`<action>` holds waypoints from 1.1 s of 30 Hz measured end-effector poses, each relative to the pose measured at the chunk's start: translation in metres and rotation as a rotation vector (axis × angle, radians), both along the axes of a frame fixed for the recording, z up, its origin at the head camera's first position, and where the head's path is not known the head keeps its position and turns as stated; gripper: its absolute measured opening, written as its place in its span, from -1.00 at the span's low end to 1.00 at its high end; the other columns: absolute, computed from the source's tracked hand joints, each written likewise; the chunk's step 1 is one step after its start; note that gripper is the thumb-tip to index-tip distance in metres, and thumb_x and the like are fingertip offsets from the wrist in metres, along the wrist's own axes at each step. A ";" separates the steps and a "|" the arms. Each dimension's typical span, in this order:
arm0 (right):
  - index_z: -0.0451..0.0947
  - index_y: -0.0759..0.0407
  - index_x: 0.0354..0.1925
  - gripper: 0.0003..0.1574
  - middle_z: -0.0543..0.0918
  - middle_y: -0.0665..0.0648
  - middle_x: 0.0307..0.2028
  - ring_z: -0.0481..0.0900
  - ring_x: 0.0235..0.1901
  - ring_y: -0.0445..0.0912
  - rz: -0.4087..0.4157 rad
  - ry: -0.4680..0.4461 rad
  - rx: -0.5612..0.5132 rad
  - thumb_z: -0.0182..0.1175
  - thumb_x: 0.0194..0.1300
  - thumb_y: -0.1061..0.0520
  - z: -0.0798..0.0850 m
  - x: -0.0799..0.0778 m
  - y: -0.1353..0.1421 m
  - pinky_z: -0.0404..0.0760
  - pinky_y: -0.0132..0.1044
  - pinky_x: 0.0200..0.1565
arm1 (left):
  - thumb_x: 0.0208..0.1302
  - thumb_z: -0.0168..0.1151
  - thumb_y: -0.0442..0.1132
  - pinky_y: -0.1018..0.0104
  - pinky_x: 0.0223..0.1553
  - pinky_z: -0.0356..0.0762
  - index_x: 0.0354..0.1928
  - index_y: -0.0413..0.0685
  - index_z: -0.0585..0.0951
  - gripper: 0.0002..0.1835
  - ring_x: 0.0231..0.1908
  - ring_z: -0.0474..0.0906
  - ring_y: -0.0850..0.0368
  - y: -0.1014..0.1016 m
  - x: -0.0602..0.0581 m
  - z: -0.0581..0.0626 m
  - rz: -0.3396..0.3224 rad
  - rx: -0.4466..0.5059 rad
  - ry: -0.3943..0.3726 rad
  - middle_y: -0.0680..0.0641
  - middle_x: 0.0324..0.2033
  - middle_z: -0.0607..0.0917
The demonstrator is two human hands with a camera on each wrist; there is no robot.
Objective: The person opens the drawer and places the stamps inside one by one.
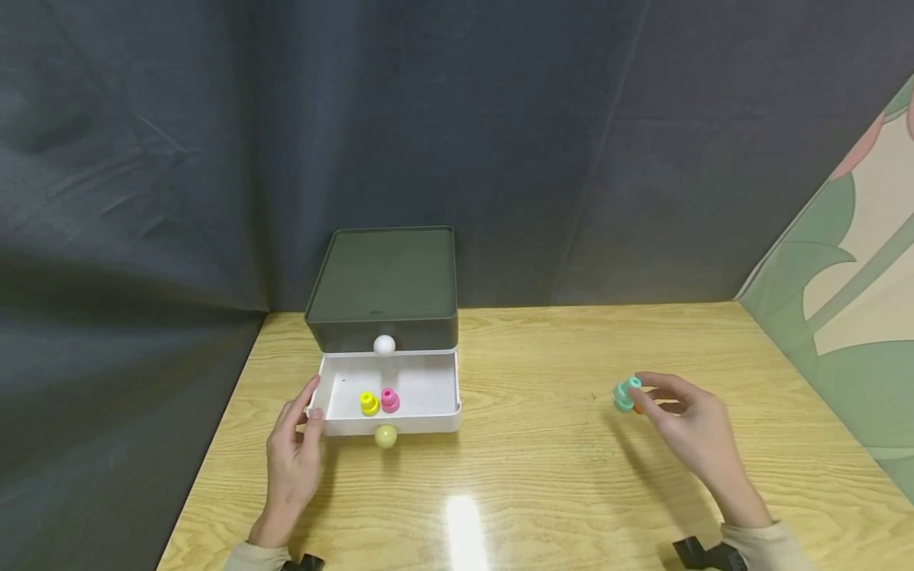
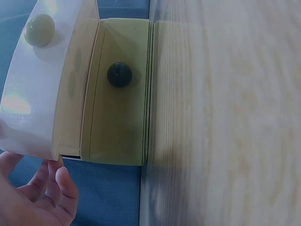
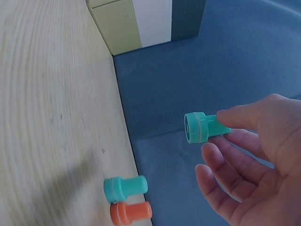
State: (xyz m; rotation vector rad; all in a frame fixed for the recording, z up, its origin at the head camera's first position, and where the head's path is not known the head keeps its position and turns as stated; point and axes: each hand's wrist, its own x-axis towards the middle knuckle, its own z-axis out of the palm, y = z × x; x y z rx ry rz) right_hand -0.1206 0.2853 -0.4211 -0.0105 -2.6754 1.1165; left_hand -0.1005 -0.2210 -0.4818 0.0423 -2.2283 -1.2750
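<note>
Gripping white drawer (image 1: 426, 426) at left front corner: left hand (image 1: 291, 456) | pinching 1 teal piece (image 3: 197, 127) above surface (image 1: 528, 444): right hand (image 1: 694, 428) | on surface: 2nd teal piece (image 3: 126, 188), orange piece (image 3: 130, 213) | in drawer: yellow piece (image 1: 369, 404), pink piece (image 1: 389, 400)

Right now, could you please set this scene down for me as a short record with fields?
Left hand: touching the left side of the white drawer
Right hand: pinching a turquoise piece, clear of the table
White drawer: pulled open, pale yellow knob on its front
Drawer contents: a yellow piece and a pink piece, side by side
Other drawers: dark one above, olive one below, both shut
On the table: a second turquoise piece beside an orange piece
</note>
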 end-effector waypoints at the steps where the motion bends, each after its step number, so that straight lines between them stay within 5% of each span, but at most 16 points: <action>1: 0.74 0.13 0.17 -0.54 0.83 0.28 -0.02 0.70 -0.31 -0.43 0.000 0.000 0.003 0.39 0.46 -0.09 0.001 0.000 -0.002 0.66 -0.41 -0.30 | 0.58 0.09 -0.37 0.56 -0.39 0.36 0.45 -0.09 0.58 -0.54 -0.22 0.36 0.38 0.000 0.000 0.000 0.001 0.000 -0.001 -0.21 -0.04 0.70; 8: 0.76 0.07 0.15 -0.58 0.84 0.22 -0.08 0.74 -0.21 -0.20 0.021 0.013 0.006 0.42 0.43 -0.07 0.006 0.001 -0.014 0.65 -0.41 -0.28 | 0.58 0.09 -0.37 0.56 -0.38 0.36 0.45 -0.08 0.58 -0.53 -0.21 0.36 0.39 0.000 0.000 0.001 0.005 0.000 -0.009 -0.20 -0.05 0.70; 19: 0.77 0.09 0.10 -0.63 0.86 0.16 -0.17 0.77 -0.25 -0.12 0.068 0.054 0.000 0.40 0.45 -0.04 0.013 0.000 -0.038 0.68 -0.37 -0.29 | 0.58 0.08 -0.36 0.56 -0.38 0.36 0.46 -0.07 0.57 -0.53 -0.21 0.37 0.39 0.001 0.000 0.001 0.003 -0.003 -0.018 -0.22 -0.01 0.70; 33: 0.78 0.06 0.07 -0.71 0.86 0.06 -0.13 0.75 -0.24 -0.30 0.152 0.099 -0.036 0.41 0.45 0.02 0.015 -0.005 -0.068 0.71 -0.37 -0.18 | 0.59 0.09 -0.36 0.55 -0.38 0.36 0.45 -0.08 0.57 -0.54 -0.22 0.37 0.40 0.000 0.000 0.000 -0.004 -0.001 -0.002 -0.23 -0.03 0.70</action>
